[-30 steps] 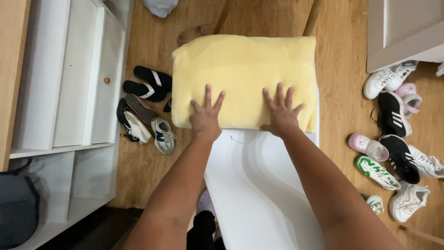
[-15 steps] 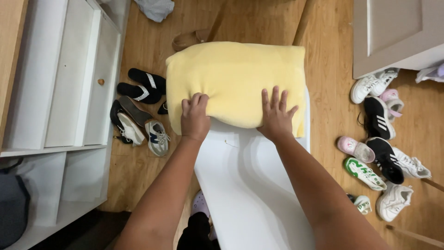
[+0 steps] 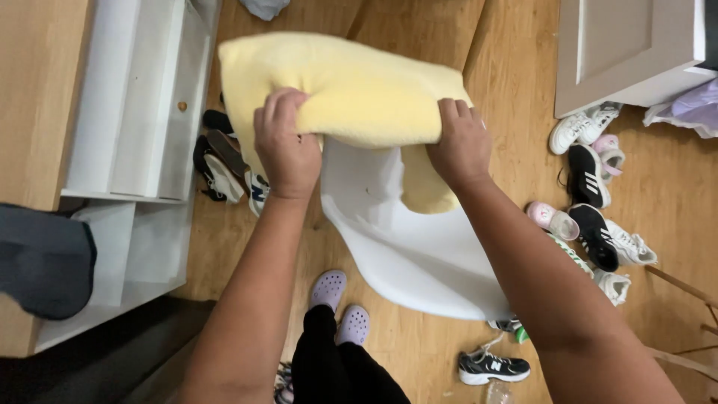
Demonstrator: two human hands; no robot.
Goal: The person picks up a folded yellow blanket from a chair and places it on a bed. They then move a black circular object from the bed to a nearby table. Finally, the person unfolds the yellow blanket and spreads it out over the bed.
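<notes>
Left hand (image 3: 286,146): closed in a fist-like grip on the near edge of the yellow towel (image 3: 351,93), fingers curled over the fabric, left of frame centre.
Right hand (image 3: 460,146): also clamped on that near edge, fingers wrapped over the fold, right of centre — well apart from the other hand.
Yellow towel: bunched and lifted between both hands in the upper middle of the frame; its far part spreads toward the upper left, and a flap hangs down just beside the right hand.
White surface (image 3: 404,239): curved and smooth, below the towel in the centre; its rounded lower edge ends near the right forearm.
Room at left: a white shelf unit (image 3: 142,97) runs down the left side, with dark sandals and sneakers (image 3: 221,164) on the wooden floor between it and the towel.
Room at right: bare wooden floor (image 3: 516,75), then a scattered row of shoes (image 3: 594,202) — a white cabinet (image 3: 628,49) fills the upper right corner.
Below: the person's feet in lilac clogs (image 3: 340,307) at bottom centre.
</notes>
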